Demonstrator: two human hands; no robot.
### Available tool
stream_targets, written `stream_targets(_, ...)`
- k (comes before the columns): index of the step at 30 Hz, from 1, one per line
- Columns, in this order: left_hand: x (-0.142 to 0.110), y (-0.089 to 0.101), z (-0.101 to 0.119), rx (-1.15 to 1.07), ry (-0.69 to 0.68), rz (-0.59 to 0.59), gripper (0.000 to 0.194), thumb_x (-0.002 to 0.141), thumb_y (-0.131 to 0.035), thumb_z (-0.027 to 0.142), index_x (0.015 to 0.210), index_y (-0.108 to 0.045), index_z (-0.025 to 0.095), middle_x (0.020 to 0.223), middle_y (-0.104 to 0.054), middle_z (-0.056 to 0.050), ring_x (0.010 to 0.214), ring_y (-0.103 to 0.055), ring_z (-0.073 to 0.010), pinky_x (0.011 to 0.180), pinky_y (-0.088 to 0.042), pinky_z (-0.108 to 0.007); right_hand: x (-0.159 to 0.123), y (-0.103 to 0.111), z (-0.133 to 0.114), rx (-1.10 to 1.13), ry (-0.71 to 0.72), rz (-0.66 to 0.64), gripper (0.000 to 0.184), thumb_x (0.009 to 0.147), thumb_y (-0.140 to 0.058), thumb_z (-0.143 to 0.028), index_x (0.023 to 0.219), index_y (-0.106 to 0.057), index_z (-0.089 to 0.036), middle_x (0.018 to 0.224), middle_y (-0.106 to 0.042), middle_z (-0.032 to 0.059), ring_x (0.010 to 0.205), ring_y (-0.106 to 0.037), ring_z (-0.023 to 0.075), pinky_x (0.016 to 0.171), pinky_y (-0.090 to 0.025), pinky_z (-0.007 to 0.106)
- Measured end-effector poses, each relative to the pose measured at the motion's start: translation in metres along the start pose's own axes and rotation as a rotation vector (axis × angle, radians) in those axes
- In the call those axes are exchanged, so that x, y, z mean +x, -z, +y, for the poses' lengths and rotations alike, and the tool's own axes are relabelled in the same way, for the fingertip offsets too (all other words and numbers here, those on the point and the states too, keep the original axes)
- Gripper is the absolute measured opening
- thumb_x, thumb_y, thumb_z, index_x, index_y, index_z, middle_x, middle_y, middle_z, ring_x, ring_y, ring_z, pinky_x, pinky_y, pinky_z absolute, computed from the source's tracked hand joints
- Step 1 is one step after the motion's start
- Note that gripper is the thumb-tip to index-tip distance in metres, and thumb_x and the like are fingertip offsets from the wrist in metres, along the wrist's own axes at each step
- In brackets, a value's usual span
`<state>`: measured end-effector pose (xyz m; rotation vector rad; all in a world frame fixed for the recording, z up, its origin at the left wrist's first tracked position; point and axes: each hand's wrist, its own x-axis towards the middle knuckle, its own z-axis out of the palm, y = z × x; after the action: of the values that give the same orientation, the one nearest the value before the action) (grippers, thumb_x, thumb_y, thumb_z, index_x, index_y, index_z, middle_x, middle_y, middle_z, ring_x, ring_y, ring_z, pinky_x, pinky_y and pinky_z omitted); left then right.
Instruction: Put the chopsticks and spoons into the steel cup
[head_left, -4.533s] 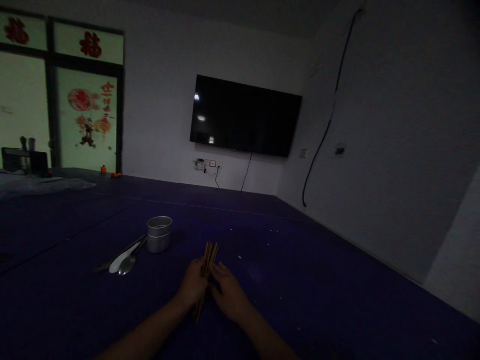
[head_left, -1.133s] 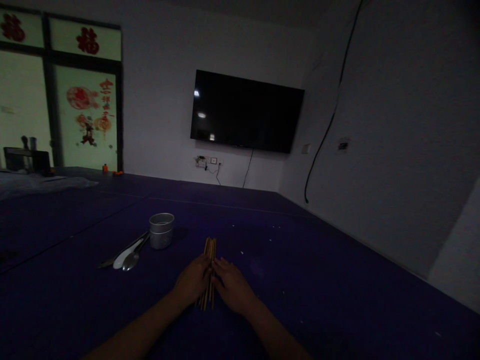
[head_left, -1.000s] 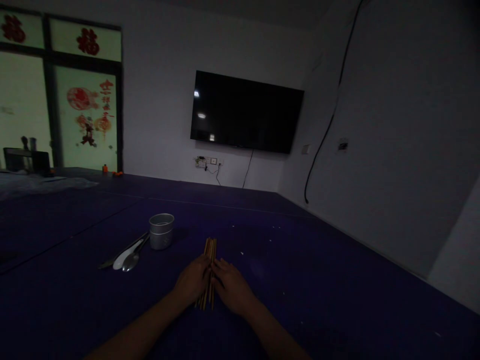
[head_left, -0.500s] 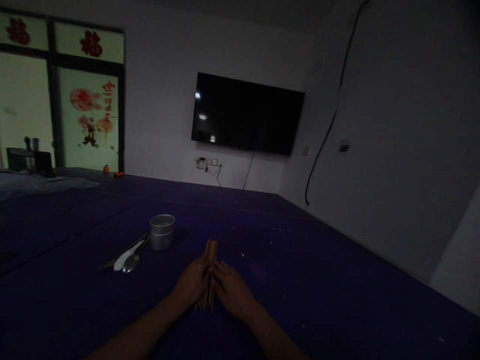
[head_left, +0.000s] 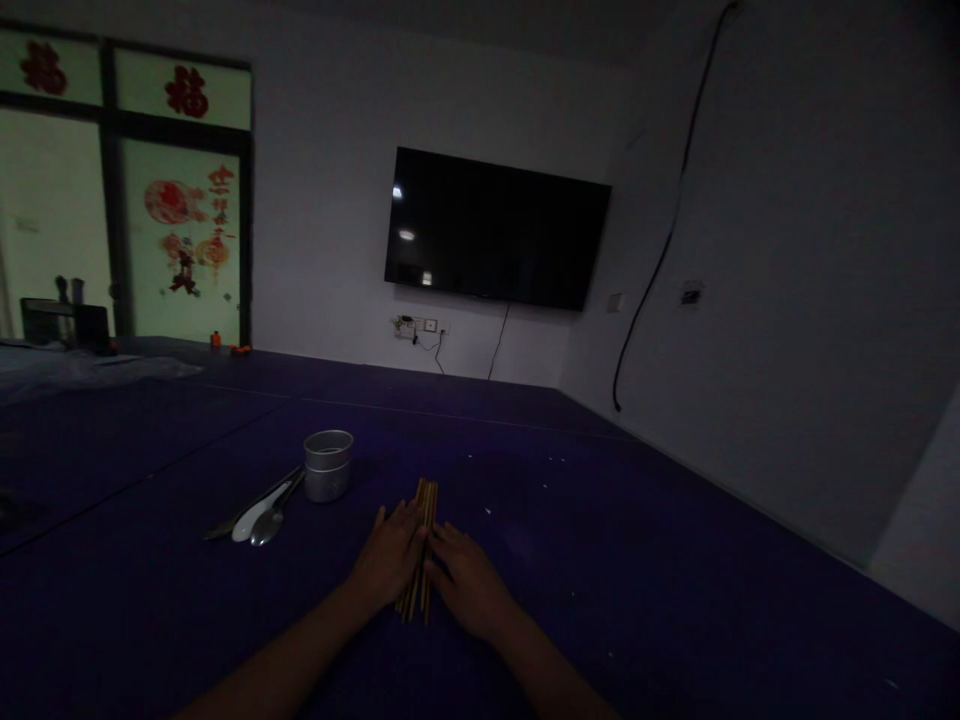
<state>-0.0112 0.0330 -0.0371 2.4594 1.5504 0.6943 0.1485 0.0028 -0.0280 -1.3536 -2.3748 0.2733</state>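
A bundle of thin yellowish-brown chopsticks (head_left: 427, 493) lies on the purple surface in front of me, its far ends close together and its near ends slightly fanned out. My left hand (head_left: 390, 555) rests against the bundle's left side, its fingers stretched forward and a little apart, the thumb at the sticks. From the right, my right hand (head_left: 466, 575) touches the same bundle with fingers extended and thumb apart. The hands cover the middle of the sticks. Neither hand is wrapped round them.
To the left stands a metal cup (head_left: 328, 468). Beside it lie a white spoon (head_left: 259, 512), a metal spoon (head_left: 268, 525) and a darker utensil (head_left: 225, 527). Clear plastic sheeting (head_left: 142, 368) and small orange items (head_left: 240, 351) are farther back. White specks dot the purple surface (head_left: 637, 560).
My left hand's fingers have straightened and spread away from the chopsticks. The right hand and the bundle stay nearly in place. The view has shifted very slightly.
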Motion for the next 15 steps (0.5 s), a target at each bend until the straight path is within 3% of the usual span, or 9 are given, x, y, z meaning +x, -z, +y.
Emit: stream_targets(15, -0.0062, 0.0033, 0.0078, 0.067, -0.003, -0.082, 0.051, 0.095, -0.016, 0.034, 0.134, -0.043, 0.017, 0.141, -0.042, -0.011, 0.135, -0.029, -0.0237, 0.110, -0.018, -0.052, -0.0010, 0.0035, -0.0038, 0.023, 0.007, -0.018, 0.044, 0.091, -0.038, -0.034, 0.134, -0.045, -0.023, 0.143, -0.039, 0.0073, 0.133, -0.030, 0.0263, 0.106, -0.026, 0.048)
